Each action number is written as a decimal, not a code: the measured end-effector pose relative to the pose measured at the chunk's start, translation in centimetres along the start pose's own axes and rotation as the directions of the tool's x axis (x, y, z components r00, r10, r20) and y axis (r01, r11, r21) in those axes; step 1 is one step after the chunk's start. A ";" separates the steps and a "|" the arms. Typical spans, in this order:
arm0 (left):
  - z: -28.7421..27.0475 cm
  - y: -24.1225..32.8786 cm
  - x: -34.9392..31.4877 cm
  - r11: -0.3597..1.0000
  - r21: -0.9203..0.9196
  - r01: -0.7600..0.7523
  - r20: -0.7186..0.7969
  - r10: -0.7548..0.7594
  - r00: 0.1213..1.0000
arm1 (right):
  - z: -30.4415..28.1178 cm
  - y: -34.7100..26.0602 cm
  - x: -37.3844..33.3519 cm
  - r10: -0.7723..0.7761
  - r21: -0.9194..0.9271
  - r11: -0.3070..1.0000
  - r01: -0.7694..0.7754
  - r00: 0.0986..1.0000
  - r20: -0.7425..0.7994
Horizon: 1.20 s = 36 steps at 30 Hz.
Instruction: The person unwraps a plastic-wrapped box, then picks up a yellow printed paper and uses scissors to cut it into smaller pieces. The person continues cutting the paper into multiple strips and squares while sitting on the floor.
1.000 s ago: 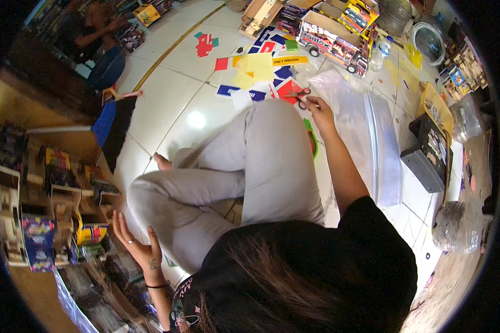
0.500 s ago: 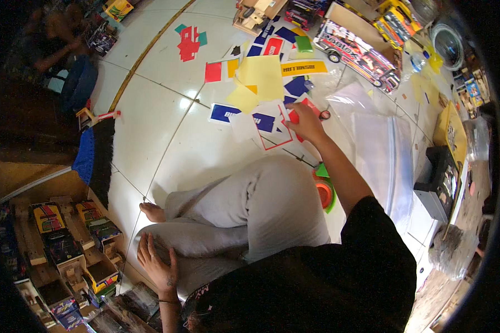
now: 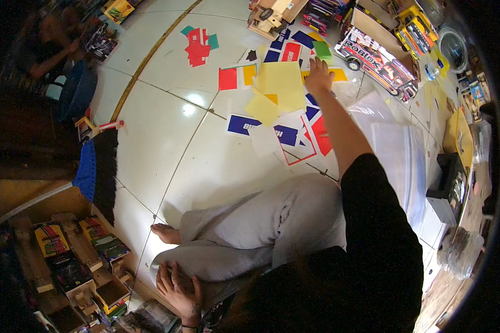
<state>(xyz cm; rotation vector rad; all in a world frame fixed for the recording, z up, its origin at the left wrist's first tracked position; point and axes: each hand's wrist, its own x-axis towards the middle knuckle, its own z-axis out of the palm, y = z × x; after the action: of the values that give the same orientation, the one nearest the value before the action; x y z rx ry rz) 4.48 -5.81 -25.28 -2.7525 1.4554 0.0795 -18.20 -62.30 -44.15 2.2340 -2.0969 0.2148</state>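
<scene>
I sit cross-legged on a white tiled floor in grey trousers (image 3: 261, 227). My right hand (image 3: 318, 75) is stretched far forward, fingers spread, and rests on the loose coloured paper. It lies at the edge of some yellow sheets (image 3: 280, 83), just below a green piece (image 3: 322, 50). Red-and-white (image 3: 316, 136) and blue (image 3: 241, 125) printed sheets lie closer to my knees. My left hand (image 3: 178, 286) is flat on the floor beside my thigh and holds nothing.
A colourful cardboard bus model (image 3: 378, 55) stands beyond the papers. Clear plastic sheets (image 3: 397, 150) lie to the right, next to a black box (image 3: 450, 183). A blue brush (image 3: 89, 166) and small wooden models (image 3: 66, 261) are on the left. Another person (image 3: 50, 50) sits far left.
My right arm has reached farther out, from the red-and-white sheet near my knee to the yellow and green papers. My left hand stays planted by my thigh.
</scene>
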 end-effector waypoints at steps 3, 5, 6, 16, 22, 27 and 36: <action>0.0 -0.3 0.0 1.000 0.000 -0.009 -0.003 0.009 1.000 | 0.0 3.1 2.1 -0.148 0.017 0.988 0.151 0.935 0.321; 0.0 -0.4 0.0 1.000 -0.010 -0.012 0.006 0.012 1.000 | -0.5 4.5 3.3 -0.233 -0.051 0.962 0.267 0.908 0.348; -0.1 -0.4 0.0 1.000 -0.018 -0.023 -0.003 0.023 1.000 | -0.8 4.9 4.0 -0.254 -0.036 0.956 0.292 0.880 0.400; -0.2 -0.6 -0.3 0.999 -0.039 -0.036 -0.019 0.036 0.999 | -18.3 7.2 2.4 -0.532 0.110 0.824 0.555 0.826 -0.187; -1.2 0.9 1.3 0.902 -0.418 -0.106 -0.275 -0.014 0.961 | -28.3 5.8 -5.6 -0.254 0.781 0.522 0.344 0.936 -0.243; -2.5 4.1 9.8 0.144 -0.948 -0.284 -0.245 0.239 0.939 | -25.9 0.5 -14.2 -0.320 0.995 0.097 -0.030 0.945 0.059; 1.8 1.3 16.4 -0.001 -0.972 0.236 0.234 0.142 0.962 | -18.7 -3.3 -20.8 -0.756 0.933 0.360 -0.025 0.579 0.307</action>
<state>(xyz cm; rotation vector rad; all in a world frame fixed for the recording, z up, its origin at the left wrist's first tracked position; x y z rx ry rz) 12.55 -19.95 -28.03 -3.2828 1.4185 2.4059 -17.12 -38.80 -28.65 4.0561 -1.5972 0.5916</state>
